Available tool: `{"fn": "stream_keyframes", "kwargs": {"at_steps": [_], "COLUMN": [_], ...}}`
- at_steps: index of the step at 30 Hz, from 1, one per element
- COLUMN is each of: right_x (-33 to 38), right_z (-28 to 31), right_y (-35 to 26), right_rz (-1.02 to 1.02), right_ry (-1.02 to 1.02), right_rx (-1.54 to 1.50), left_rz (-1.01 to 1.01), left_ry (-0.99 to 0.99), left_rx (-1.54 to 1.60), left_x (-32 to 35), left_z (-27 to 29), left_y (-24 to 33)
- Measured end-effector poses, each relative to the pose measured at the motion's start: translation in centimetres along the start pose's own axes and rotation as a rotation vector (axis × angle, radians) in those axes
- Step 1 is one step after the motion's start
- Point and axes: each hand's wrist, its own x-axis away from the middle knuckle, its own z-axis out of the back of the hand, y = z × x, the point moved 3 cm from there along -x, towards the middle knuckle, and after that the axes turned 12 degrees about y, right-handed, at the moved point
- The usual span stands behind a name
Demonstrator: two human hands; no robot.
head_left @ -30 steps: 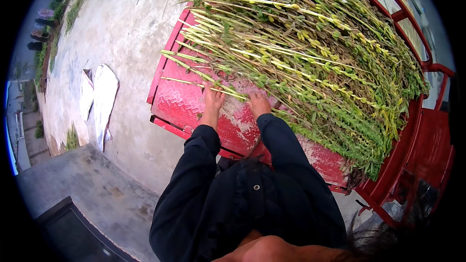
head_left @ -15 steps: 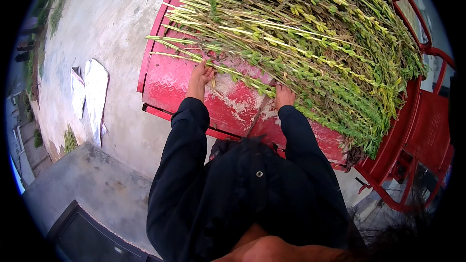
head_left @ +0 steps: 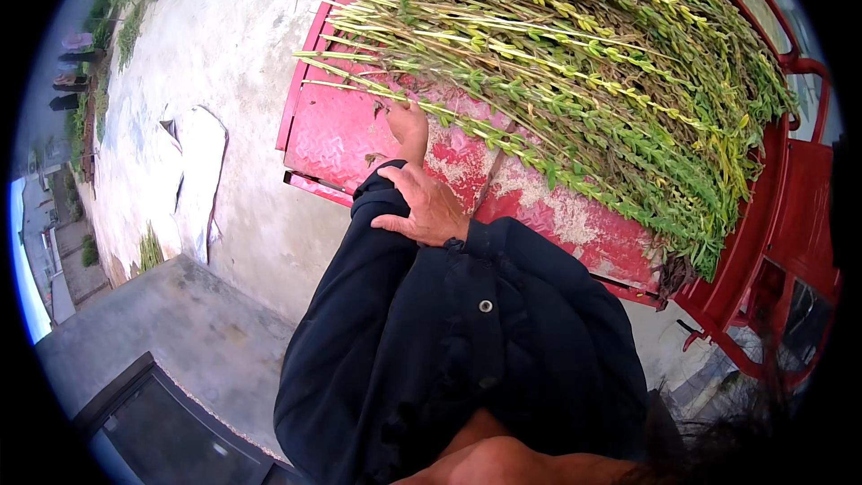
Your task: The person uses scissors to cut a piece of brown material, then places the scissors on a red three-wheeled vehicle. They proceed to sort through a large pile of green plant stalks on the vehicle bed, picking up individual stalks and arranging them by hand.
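A thick heap of cut green and yellow plant stalks with pods (head_left: 575, 81) lies across a red metal truck bed (head_left: 332, 135). My left hand (head_left: 409, 132) is at the near edge of the heap, its fingertips up against the lowest stalks. Whether it grips a stalk I cannot make out. Crossing over in front of me, my right hand (head_left: 426, 207) lies around my dark left sleeve (head_left: 373, 193) near the cuff, thumb on one side and fingers on the other. Pale crumbs and chaff (head_left: 557, 207) are scattered on the red metal below the stalks.
Red rails and frame (head_left: 799, 189) of the vehicle rise at the right. A white sheet or sack (head_left: 202, 171) lies on the concrete ground (head_left: 251, 54) at left. A grey ledge (head_left: 197, 314) with a dark-framed panel (head_left: 180, 422) is at the lower left.
My right hand has left the stalks and moved left onto my left sleeve. My left hand has shifted slightly right, still beside the lowest stalks. The whole view has turned a little.
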Motion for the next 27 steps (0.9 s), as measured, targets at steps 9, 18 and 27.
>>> {"fn": "stream_keyframes", "kwargs": {"at_steps": [9, 18, 27], "right_x": [3.1, 12.3, 13.1], "right_z": [-2.4, 3.7, 14.2], "right_y": [12.4, 26.2, 24.3], "right_rz": [-0.187, -0.681, -0.538], "right_ry": [0.213, 0.447, 0.101], "right_rx": [0.215, 0.263, 0.943], "left_rz": [-0.873, 0.2, 0.436], "left_ry": [-0.464, -1.458, -0.721], "left_rx": [-0.323, 0.437, 0.667], "left_x": [14.8, 12.6, 2.0], "left_z": [1.5, 7.3, 2.9], "left_y": [-1.3, -4.4, -9.5]}}
